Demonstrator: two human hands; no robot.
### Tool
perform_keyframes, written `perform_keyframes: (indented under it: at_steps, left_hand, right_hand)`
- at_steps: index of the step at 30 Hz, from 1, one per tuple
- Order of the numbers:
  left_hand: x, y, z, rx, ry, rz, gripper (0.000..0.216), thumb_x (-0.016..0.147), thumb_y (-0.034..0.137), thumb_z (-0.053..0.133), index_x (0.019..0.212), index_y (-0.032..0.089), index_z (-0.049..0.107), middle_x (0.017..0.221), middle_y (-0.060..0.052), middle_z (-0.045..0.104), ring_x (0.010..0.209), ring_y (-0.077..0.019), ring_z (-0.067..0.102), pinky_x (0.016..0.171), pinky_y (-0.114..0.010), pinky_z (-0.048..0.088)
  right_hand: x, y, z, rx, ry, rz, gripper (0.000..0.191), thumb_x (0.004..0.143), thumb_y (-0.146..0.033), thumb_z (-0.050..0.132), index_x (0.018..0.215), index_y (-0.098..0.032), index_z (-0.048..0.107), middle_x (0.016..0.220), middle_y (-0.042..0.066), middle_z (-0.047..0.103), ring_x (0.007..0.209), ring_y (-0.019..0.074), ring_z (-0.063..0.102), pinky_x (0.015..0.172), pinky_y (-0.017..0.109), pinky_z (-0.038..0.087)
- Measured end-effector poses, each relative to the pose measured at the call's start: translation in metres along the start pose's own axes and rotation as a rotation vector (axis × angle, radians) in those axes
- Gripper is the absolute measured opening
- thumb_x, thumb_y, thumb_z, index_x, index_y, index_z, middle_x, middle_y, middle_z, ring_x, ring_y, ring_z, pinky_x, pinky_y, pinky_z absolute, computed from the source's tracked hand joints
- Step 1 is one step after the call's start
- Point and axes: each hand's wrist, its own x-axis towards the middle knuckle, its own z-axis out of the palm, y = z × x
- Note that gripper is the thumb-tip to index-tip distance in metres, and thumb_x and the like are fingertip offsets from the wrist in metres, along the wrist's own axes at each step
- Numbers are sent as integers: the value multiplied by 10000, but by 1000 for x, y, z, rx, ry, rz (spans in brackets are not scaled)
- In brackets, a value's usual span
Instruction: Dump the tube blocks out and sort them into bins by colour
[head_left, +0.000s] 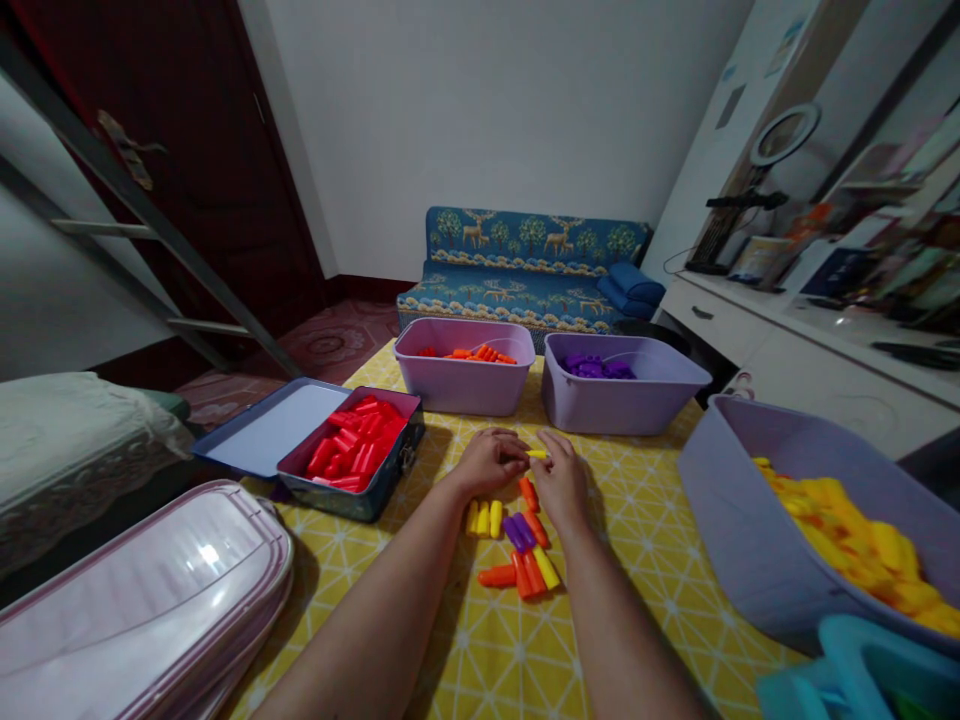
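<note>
My left hand [491,462] and my right hand [559,478] meet over the middle of the table. Between their fingertips is a small yellow plastic tube [537,454], pinched from both sides; the fingers partly hide it. Below my left hand, several short yellow tubes [484,519] lie side by side on the cloth. Closer to my right wrist is a loose group of tubes: orange ones [529,574], two purple ones [519,532] and a longer yellow one [546,568].
A lilac bin of orange pieces [465,388] and a lilac bin of purple pieces [615,410] stand at the back. Left is an open case [375,500] of red pieces, with stacked lids [150,610] nearer. Right are a large yellow-piece bin [750,540] and a turquoise container [862,650].
</note>
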Motion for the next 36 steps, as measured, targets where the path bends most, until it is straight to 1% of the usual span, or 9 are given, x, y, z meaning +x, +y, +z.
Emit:
perform_keyframes:
  at_steps: [3, 7, 11, 14, 18, 20, 25, 30, 36]
  left_hand:
    - [0, 2, 0, -79, 20, -77, 171, 783, 209, 606, 836, 233, 767, 907, -22, 755, 1060, -201, 621, 993, -340, 442]
    - [0, 9, 0, -92, 56, -102, 166, 747, 154, 606, 774, 198, 763, 872, -36, 754, 1055, -211, 625, 972, -326, 459]
    - [-13, 20, -8, -92, 0, -76, 200, 808, 223, 601, 924, 206, 763, 1088, -67, 718, 1080, -208, 622, 1001, -339, 449]
    - [-33, 30, -26, -91, -109, -129, 421, 803, 351, 653, 1200, 213, 663, 1395, -119, 524, 1283, -254, 495, 1078, -384, 388]
    - [-63, 38, -46, 44, -299, -173, 959, 566, 406, 844, 1420, 242, 440, 1533, -171, 299, 1411, -359, 284, 1099, -474, 350]
    - [-71, 38, -44, 128, -307, -156, 897, 595, 328, 834, 1406, 285, 452, 1531, -156, 307, 1406, -366, 289, 1099, -510, 337]
    - [-70, 39, -9, 234, 24, -143, 476, 812, 121, 569, 1268, 255, 590, 1393, -122, 492, 1332, -281, 409, 1089, -482, 370]
    - [-53, 49, 20, 67, 230, -193, 476, 806, 79, 505, 1263, 185, 590, 1362, -129, 511, 1286, -242, 462, 1100, -435, 378]
    - [-22, 46, 23, -216, 421, -280, 328, 778, 93, 562, 1078, 151, 682, 1196, -121, 627, 1144, -213, 579, 1030, -384, 454]
  right_hand:
    - [0, -2, -2, -56, -69, 5, 243, 767, -146, 516, 893, -260, 689, 981, 51, 665, 861, 188, 632, 792, 321, 506]
    - [-2, -6, -5, -97, -87, -9, 236, 761, -124, 552, 892, -265, 688, 965, 38, 661, 788, 172, 623, 757, 301, 500]
    - [-4, -11, -7, -182, -95, -46, 279, 755, -79, 553, 918, -250, 701, 971, 68, 668, 844, 196, 637, 794, 318, 489]
    - [-6, -11, -6, -212, -92, -68, 309, 753, -61, 546, 925, -260, 709, 978, 68, 672, 858, 197, 642, 790, 316, 486]
    - [-7, -9, -5, -227, -79, -55, 306, 757, -79, 553, 945, -263, 710, 972, 68, 674, 845, 197, 638, 787, 316, 482]
    - [-7, -9, -5, -223, -73, -52, 307, 765, -99, 547, 973, -258, 707, 987, 76, 674, 850, 204, 637, 790, 323, 481]
    - [-7, -8, -5, -50, -48, 35, 397, 785, -165, 509, 1155, -226, 641, 920, 65, 678, 775, 191, 635, 715, 306, 496]
    - [-6, -6, -2, 47, -3, 69, 261, 774, -206, 523, 983, -275, 663, 920, 31, 699, 723, 163, 638, 695, 294, 505]
    - [-3, 5, 5, 187, 67, 144, 254, 713, -226, 559, 957, -207, 626, 838, 41, 672, 661, 158, 628, 650, 292, 515]
